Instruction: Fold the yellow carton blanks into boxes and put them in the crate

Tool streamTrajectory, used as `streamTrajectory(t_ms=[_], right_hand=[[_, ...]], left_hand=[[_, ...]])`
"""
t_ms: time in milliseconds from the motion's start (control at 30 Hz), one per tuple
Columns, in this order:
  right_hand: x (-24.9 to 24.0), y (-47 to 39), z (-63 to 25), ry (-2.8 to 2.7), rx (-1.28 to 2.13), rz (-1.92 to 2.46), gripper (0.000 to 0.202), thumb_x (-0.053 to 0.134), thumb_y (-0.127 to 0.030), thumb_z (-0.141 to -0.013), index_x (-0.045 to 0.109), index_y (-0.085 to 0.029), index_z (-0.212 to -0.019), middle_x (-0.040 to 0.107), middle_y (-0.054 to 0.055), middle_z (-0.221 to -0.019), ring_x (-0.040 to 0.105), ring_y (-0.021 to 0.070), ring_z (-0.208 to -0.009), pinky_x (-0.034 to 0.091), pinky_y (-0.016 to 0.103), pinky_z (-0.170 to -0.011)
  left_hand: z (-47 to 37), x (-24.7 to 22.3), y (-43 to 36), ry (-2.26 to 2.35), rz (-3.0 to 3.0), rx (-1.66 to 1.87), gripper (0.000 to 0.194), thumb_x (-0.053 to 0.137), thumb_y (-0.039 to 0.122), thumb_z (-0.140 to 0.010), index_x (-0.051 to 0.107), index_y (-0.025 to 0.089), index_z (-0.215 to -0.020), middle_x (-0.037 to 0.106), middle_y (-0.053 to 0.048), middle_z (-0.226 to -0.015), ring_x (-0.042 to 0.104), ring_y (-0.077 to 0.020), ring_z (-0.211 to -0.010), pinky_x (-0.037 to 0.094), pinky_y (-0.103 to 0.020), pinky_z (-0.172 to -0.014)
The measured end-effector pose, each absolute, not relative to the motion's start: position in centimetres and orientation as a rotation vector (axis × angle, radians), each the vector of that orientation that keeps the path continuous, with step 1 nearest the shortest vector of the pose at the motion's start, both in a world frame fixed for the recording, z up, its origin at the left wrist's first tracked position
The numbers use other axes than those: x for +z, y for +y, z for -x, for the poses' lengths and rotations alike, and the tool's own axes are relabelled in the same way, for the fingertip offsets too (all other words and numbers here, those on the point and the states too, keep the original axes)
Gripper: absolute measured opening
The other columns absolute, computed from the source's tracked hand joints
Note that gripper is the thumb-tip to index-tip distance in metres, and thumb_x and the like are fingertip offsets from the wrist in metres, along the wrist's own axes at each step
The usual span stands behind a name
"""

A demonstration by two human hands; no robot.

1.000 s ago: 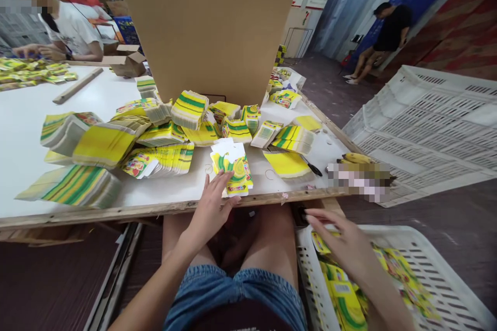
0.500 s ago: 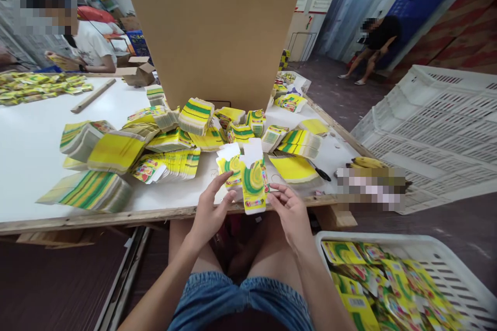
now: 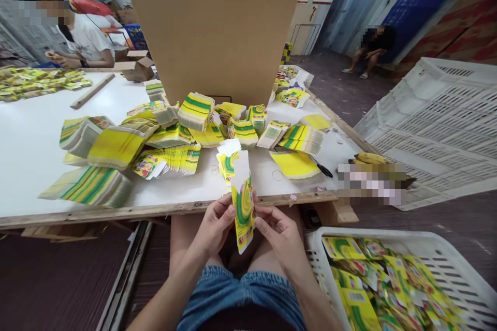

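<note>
Left hand (image 3: 218, 221) pinches the left edge of a printed carton (image 3: 244, 209) between thumb and bent fingers. Right hand (image 3: 278, 228) meets the opposite edge, thumb and forefinger pinching it; its other fingers are curled. Carton: yellow, green swirl print on the face, plain white flap at the top end. Held tilted at the near wooden edge (image 3: 155, 210) of the white table (image 3: 31, 139), over a lap in denim shorts (image 3: 240, 297). Face and a narrow side strip visible; cannot tell how far the body is squared out.

Directly behind it on the table: a few flat carton blanks (image 3: 225, 168), white flaps outward. Beyond and to the left, many stacks of yellow-and-green blanks (image 3: 116, 146), some fanned, some leaning on one another. A black-handled tool (image 3: 324, 169) lies right of these, beside a yellow stack (image 3: 295, 164). Bananas (image 3: 367, 158) near the table's right corner.

Lower right: white slotted basket (image 3: 378, 231) holding many yellow cartons (image 3: 357, 310), lying at various angles. Tall brown cardboard (image 3: 217, 31) stands behind the stacks. Far left, a co-worker in a white T-shirt (image 3: 91, 36) sits at the table; far right, a person in black (image 3: 382, 41) is seated low.
</note>
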State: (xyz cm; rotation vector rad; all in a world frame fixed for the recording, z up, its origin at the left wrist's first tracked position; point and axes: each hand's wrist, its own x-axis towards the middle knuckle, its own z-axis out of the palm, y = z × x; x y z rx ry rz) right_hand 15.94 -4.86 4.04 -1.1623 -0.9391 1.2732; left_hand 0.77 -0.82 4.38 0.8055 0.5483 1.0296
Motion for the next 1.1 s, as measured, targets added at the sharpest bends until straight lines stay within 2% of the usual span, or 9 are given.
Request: streamTrajectory(t_ms=[167, 300, 500, 600, 700, 800, 867, 967, 1100], right_hand=[[4.0, -5.1, -15.7, -1.024, 1.121, 1.351, 0.039, 0.078, -0.044, -0.072, 0.073, -0.016, -0.099, 0.073, 0.007, -0.081, 0.066, 0.0257, -0.085, 0.053, 0.036, -0.074], [3.9, -5.3, -15.7, -1.039, 1.179, 1.339, 0.037, 0.076, -0.045, -0.074, 0.073, -0.017, -0.097, 0.073, 0.006, -0.078, 0.066, 0.0249, -0.080, 0.054, 0.035, -0.070], [4.0, -5.5, -14.8, -1.061, 1.157, 1.349, 0.034, 0.067, -0.050, -0.080, 0.067, -0.017, -0.075, 0.069, 0.004, -0.069, 0.064, 0.0207, -0.069, 0.053, 0.030, -0.063], [3.9, -5.6, -14.6, -1.087, 1.083, 1.429, 0.034, 0.064, -0.050, -0.082, 0.063, -0.017, -0.072, 0.066, 0.003, -0.066, 0.063, 0.0195, -0.066, 0.052, 0.029, -0.063], [3.8, -5.5, -14.8, -1.138, 1.048, 1.452, 0.026, 0.066, -0.044, -0.082, 0.062, -0.018, -0.081, 0.068, 0.004, -0.074, 0.064, 0.0195, -0.069, 0.053, 0.029, -0.065], [3.8, -5.4, -15.2, -1.171, 1.024, 1.347, 0.032, 0.067, -0.037, -0.083, 0.057, -0.021, -0.109, 0.070, 0.007, -0.096, 0.065, 0.0190, -0.077, 0.054, 0.029, -0.071], [3.8, -5.4, -15.5, -1.179, 1.049, 1.241, 0.043, 0.064, -0.035, -0.086, 0.050, -0.024, -0.125, 0.067, 0.008, -0.110, 0.066, 0.0182, -0.082, 0.054, 0.030, -0.075], [4.1, -5.3, -16.0, -1.190, 1.169, 1.115, 0.045, 0.059, -0.034, -0.090, 0.046, -0.026, -0.132, 0.064, 0.008, -0.116, 0.066, 0.0188, -0.091, 0.054, 0.031, -0.082], [4.8, -5.1, -17.1, -1.276, 1.248, 1.112, 0.030, 0.058, -0.035, -0.091, 0.055, -0.024, -0.119, 0.067, 0.004, -0.098, 0.064, 0.0183, -0.087, 0.051, 0.028, -0.077]], left_hand=[[-1.5, 4.0, -1.2, 0.576, -0.862, 1.078, 0.046, 0.075, 0.039, -0.075, 0.068, 0.018, -0.115, 0.070, -0.013, -0.119, 0.063, -0.0308, -0.112, 0.048, -0.040, -0.097], [-1.7, 3.7, -1.3, 0.663, -0.770, 1.103, 0.043, 0.076, 0.036, -0.074, 0.069, 0.017, -0.112, 0.075, -0.011, -0.106, 0.068, -0.0280, -0.101, 0.053, -0.038, -0.089], [-1.7, 2.7, -1.3, 0.852, -0.863, 1.181, 0.036, 0.067, 0.039, -0.083, 0.067, 0.015, -0.108, 0.075, -0.007, -0.100, 0.069, -0.0227, -0.093, 0.054, -0.032, -0.081], [-1.5, 2.7, -1.7, 0.937, -0.988, 1.176, 0.041, 0.065, 0.038, -0.085, 0.056, 0.016, -0.119, 0.074, -0.007, -0.102, 0.069, -0.0205, -0.090, 0.054, -0.028, -0.076], [-1.2, 3.3, -2.2, 0.947, -1.050, 1.165, 0.059, 0.066, 0.030, -0.084, 0.033, 0.023, -0.133, 0.072, -0.007, -0.106, 0.070, -0.0184, -0.089, 0.052, -0.025, -0.072], [-0.6, 4.2, -2.5, 0.878, -1.080, 1.081, 0.064, 0.065, 0.027, -0.085, 0.025, 0.025, -0.136, 0.071, -0.008, -0.111, 0.069, -0.0187, -0.093, 0.052, -0.027, -0.078], [-0.2, 4.6, -2.6, 0.811, -1.081, 1.013, 0.065, 0.064, 0.027, -0.086, 0.025, 0.025, -0.138, 0.070, -0.010, -0.113, 0.068, -0.0205, -0.097, 0.052, -0.030, -0.082], [0.5, 4.9, -2.6, 0.723, -1.060, 0.963, 0.064, 0.063, 0.026, -0.087, 0.027, 0.025, -0.140, 0.069, -0.011, -0.115, 0.066, -0.0222, -0.101, 0.051, -0.031, -0.083], [1.1, 4.6, -2.6, 0.625, -1.000, 0.884, 0.043, 0.068, 0.023, -0.083, 0.047, 0.023, -0.121, 0.070, -0.008, -0.108, 0.067, -0.0196, -0.096, 0.051, -0.027, -0.081]])
